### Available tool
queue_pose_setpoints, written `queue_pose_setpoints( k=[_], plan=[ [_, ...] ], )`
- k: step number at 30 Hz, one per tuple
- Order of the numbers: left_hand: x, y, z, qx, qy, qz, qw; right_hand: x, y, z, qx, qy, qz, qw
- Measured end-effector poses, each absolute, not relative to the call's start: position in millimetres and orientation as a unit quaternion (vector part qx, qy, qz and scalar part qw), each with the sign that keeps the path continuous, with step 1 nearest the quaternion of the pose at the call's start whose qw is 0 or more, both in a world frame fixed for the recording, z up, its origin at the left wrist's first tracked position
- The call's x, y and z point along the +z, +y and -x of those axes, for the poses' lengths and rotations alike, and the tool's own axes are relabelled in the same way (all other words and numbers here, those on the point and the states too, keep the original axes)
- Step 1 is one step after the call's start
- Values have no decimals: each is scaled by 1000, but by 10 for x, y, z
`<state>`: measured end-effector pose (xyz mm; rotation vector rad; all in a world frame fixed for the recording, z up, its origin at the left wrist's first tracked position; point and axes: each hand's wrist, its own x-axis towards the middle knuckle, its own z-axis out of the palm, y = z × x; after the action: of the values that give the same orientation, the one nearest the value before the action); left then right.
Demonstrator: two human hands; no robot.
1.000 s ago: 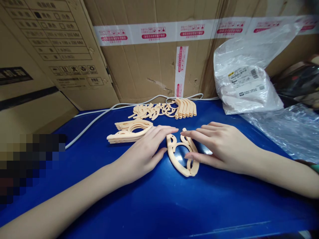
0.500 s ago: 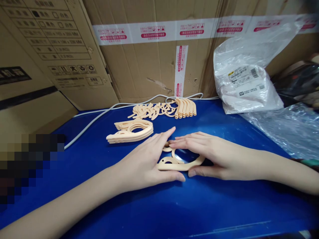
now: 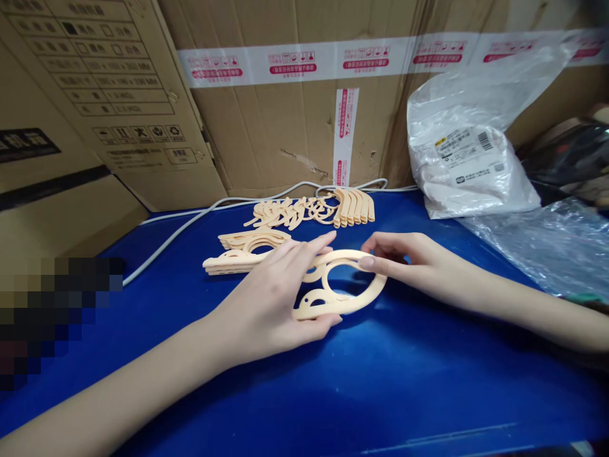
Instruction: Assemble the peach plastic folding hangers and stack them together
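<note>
A cream plastic folding hanger [image 3: 323, 310], folded into a rounded loop, is held between both hands above the blue tabletop. My left hand [image 3: 269, 292] wraps its left end, fingers over the far side and thumb along the near edge. My right hand [image 3: 406, 254] pinches the rounded right end, thumb on top and the other fingers behind. Just beyond my left hand lies a stack of similar folded hangers [image 3: 226, 261], partly hidden by that hand.
Several loose cream hooks [image 3: 290, 212] lie at the back beside a row of curved hanger arms [image 3: 354, 206]. A white cable [image 3: 176, 244] runs behind them. Cardboard boxes [image 3: 285, 127] wall off the back and left. A white plastic bag [image 3: 471, 171] and clear film [image 3: 547, 247] are at right.
The hanger's right end has been raised and tilted, showing its loop more fully. My right hand has gone from covering it to pinching its right end; my left hand shifted slightly left.
</note>
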<state>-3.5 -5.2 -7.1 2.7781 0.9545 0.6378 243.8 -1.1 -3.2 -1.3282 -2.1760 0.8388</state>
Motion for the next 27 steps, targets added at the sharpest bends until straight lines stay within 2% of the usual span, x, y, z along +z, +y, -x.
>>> queue_pose_setpoints(
  k=[3,6,14,27],
  plan=[
    [-53,-35,33,221,305,-926,21,-24,-15,-2422,452,-727,459,237],
    [-55,-17,38,209,303,-929,14,-21,-27,-2399,517,-685,444,259],
    [-56,-14,68,194,298,-934,41,-31,-26,-2394,540,-664,436,280],
    [-27,-16,72,184,283,-941,-19,-28,-40,-2371,541,-673,429,265]
  ],
)
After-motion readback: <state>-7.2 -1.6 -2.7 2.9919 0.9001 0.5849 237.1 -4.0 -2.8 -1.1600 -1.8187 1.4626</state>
